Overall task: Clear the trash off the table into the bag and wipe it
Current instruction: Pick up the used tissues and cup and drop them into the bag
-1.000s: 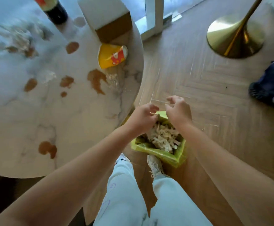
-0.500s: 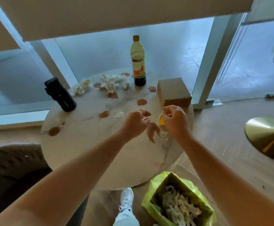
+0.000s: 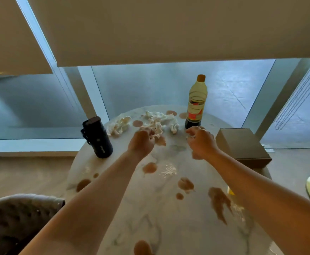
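a: nearest us, on the tabletop (image 3: 150, 218), brown spills (image 3: 217, 201) run across the marble, and a yellow scrap (image 3: 230, 191) peeks from under the right forearm. none of it wiped yet, i'd say.

b: and the crumbs (image 3: 168, 170)?

a: a pale patch mid-table, between the arms, beside another spill.

b: which step is this, then?

a: clearing trash, by my reading. both arms reach for the far side. the left hand (image 3: 141, 142) is curled, fingers bunched at the near edge of the tissues (image 3: 158, 121); whether it has pinched one i cannot tell. the right hand (image 3: 201, 141) is loosely curled too, just short of the bottle (image 3: 195, 102); i cannot tell if it holds anything.

b: what else is back there?

a: a black flask (image 3: 97, 138) to the left, a box (image 3: 242, 146) on the right.

b: the bag?

a: not in view.

b: so next?

a: likely close on the tissue heap and gather it without dragging it through the wet spots.
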`<move>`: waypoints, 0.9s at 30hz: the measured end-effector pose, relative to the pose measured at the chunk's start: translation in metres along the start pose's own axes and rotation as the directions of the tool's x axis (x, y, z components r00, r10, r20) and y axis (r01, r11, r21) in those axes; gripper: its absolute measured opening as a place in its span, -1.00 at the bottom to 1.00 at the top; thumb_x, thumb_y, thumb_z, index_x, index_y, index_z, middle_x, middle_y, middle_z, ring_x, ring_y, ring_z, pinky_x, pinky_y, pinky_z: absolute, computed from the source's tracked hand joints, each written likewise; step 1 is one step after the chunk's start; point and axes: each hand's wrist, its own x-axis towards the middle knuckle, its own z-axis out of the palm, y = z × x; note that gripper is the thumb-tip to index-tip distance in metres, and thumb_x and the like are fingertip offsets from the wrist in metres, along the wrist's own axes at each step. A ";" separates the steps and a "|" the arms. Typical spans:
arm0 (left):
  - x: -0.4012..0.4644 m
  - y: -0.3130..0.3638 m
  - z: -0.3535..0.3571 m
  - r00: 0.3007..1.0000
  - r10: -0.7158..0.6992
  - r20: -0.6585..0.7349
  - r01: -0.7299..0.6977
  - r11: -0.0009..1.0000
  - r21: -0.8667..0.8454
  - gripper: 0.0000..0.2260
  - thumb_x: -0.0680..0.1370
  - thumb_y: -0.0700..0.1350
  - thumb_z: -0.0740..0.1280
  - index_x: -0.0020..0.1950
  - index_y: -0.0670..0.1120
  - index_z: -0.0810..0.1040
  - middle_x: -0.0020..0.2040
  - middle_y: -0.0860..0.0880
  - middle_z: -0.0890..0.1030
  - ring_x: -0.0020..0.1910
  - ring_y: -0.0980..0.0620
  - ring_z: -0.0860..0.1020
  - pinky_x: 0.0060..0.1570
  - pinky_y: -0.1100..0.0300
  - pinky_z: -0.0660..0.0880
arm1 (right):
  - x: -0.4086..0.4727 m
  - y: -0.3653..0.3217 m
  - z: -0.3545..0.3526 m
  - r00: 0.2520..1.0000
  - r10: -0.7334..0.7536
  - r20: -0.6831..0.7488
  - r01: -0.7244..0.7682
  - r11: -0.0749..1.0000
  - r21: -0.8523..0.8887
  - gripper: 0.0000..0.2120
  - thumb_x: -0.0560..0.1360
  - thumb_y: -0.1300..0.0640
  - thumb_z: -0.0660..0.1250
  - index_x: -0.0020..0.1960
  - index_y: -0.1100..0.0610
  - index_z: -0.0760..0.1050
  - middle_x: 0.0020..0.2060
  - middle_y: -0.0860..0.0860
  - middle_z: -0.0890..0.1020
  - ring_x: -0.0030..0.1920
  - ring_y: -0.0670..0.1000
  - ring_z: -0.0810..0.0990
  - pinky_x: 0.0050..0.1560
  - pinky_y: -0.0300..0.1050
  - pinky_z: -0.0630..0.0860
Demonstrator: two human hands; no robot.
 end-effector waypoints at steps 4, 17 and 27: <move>0.037 -0.031 0.001 0.999 0.000 0.051 0.000 1.000 0.001 -0.73 0.50 -0.28 0.26 0.19 -0.16 0.50 0.14 -0.14 0.55 0.12 -0.09 0.52 0.19 0.12 0.43 | 0.040 -0.010 0.025 0.999 0.047 0.019 -0.046 0.998 -0.033 -0.70 0.54 0.19 0.19 0.26 0.16 0.44 0.19 0.13 0.49 0.16 0.13 0.47 -0.02 -0.21 0.32; 0.157 -0.083 0.087 0.993 0.026 0.112 -0.030 0.999 0.035 -0.71 0.52 -0.11 0.27 0.23 -0.10 0.50 0.25 -0.16 0.43 0.25 -0.17 0.38 0.21 0.00 0.38 | 0.152 0.029 0.118 0.991 0.112 0.071 -0.101 0.984 -0.144 -0.68 0.49 0.20 0.27 0.23 0.23 0.45 0.14 0.19 0.48 0.16 0.17 0.46 0.15 -0.06 0.41; 0.191 -0.108 0.137 0.996 0.079 0.046 -0.077 0.996 -0.048 -0.72 0.45 -0.31 0.29 0.16 -0.20 0.50 0.16 -0.23 0.44 0.23 -0.18 0.38 0.18 0.18 0.30 | 0.194 0.065 0.161 0.987 0.113 0.112 -0.096 0.985 -0.141 -0.81 0.46 0.34 0.21 0.00 0.26 0.56 0.01 0.21 0.47 0.06 0.20 0.44 0.08 -0.10 0.39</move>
